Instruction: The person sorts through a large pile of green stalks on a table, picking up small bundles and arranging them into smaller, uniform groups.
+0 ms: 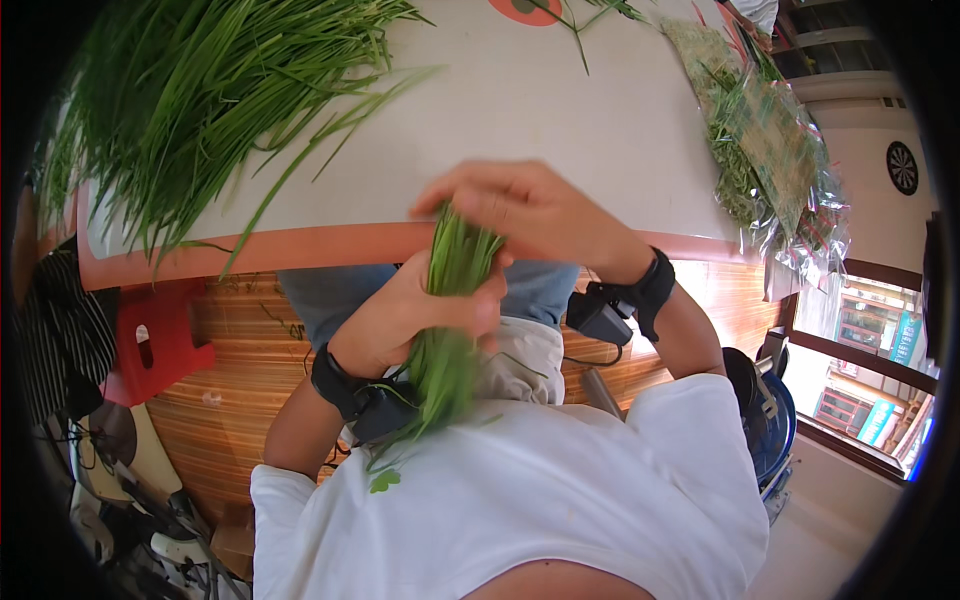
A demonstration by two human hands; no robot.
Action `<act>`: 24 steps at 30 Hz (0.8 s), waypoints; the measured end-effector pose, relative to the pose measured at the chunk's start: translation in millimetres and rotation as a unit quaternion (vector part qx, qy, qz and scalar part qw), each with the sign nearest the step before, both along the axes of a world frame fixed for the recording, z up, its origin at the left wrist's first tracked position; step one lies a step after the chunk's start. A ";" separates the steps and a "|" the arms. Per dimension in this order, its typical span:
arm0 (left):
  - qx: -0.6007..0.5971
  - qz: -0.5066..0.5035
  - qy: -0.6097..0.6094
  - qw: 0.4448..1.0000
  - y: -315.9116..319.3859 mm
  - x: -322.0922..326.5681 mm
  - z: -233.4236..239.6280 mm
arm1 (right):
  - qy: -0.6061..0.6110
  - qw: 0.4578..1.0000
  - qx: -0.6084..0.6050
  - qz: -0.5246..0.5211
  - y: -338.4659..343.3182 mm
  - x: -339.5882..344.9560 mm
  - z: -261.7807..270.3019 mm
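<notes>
My left hand (442,304) is wrapped around a bundle of long green grass-like stalks (447,367), held upright in front of my chest at the table's near edge. My right hand (510,199) is bent over the top end of that bundle, blurred, its fingers at the tips; whether it grips any stalks I cannot tell. A large heap of the same green stalks (225,105) lies on the table at the upper left, some hanging past the near edge. Black straps with small boxes are on both my wrists.
The white table (577,142) has an orange border. Clear plastic bags of greens (780,165) hang over its right end. Loose stems (577,41) lie at the far side. A red plastic stool (161,341) stands at the left, beside someone's striped clothing (64,322).
</notes>
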State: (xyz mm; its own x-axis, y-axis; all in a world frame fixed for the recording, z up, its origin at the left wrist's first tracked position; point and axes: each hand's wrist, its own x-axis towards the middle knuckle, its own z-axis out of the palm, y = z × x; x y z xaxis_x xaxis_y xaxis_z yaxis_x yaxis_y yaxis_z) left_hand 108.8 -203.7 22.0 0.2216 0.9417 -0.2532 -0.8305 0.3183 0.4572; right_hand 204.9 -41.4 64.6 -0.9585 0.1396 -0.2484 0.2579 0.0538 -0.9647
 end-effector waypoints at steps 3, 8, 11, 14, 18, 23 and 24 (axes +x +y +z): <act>-0.046 0.000 -0.017 0.999 1.4 -0.2 5.1 | -0.027 0.990 -0.132 -0.033 -6.1 5.5 -1.7; -0.028 0.016 -0.062 0.998 1.7 0.2 -3.5 | -0.006 0.999 -0.031 0.039 -6.5 9.7 -7.5; -0.030 0.016 -0.024 0.999 -1.4 2.0 -2.2 | -0.026 0.985 -0.164 -0.046 0.0 11.1 4.1; -0.031 0.018 -0.065 0.997 -2.7 -0.9 -5.3 | -0.041 0.999 0.023 -0.021 18.6 16.3 13.8; -0.030 0.020 -0.079 0.996 -3.0 -1.0 -4.0 | 0.012 0.997 0.077 0.002 30.3 23.8 5.8; -0.032 0.025 -0.066 0.997 -1.9 -0.9 -6.1 | 0.129 0.888 0.381 -0.223 39.7 21.6 14.1; -0.037 0.027 -0.070 0.997 -2.3 -1.3 -7.5 | 0.161 0.863 0.396 -0.269 45.2 22.3 21.1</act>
State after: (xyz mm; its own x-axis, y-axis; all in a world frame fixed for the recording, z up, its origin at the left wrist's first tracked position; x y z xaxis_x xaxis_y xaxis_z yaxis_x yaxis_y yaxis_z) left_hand 107.5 -206.0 14.5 0.2083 0.9335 -0.2919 -0.9013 0.2991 0.3134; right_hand 227.3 3.8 85.7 -0.7040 0.5888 0.3972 0.1755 0.6861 -0.7060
